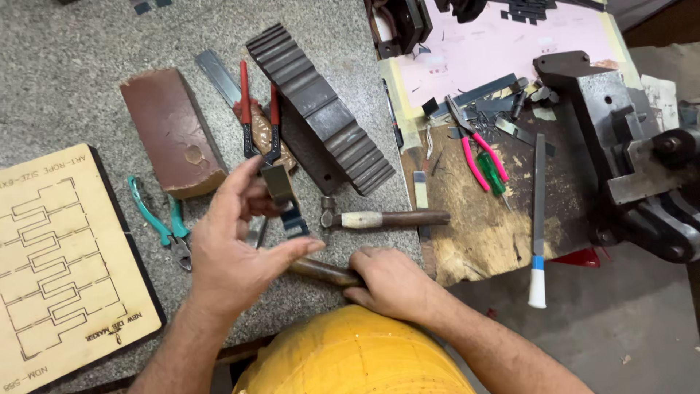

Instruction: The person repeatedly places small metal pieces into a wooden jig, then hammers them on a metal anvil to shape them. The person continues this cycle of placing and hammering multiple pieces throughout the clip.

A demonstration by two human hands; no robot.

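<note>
While the left hand (237, 244) hovers half open over the granite bench (65, 87), its thumb and fingers pinch a small bent steel strip (281, 191) that stands upright just above the palm, its long axis running away from the person and slightly right. The right hand (394, 281) lies closed around a wooden handle (321, 271), which runs left to right under the left palm; what sits at its far end is hidden. The strip is held only by the left hand, with the right hand close beside it, lower and to the right. Just beyond the strip lies a hammer (383, 218), handle pointing right, and red pliers (259, 120) touch the strip's upper end. Green pliers (160, 222) lie left of the wrist, a brown block (171, 131) and a ribbed steel bar (321, 109) stand farther off, and a plywood die board (62, 255) lies at far left.
</note>
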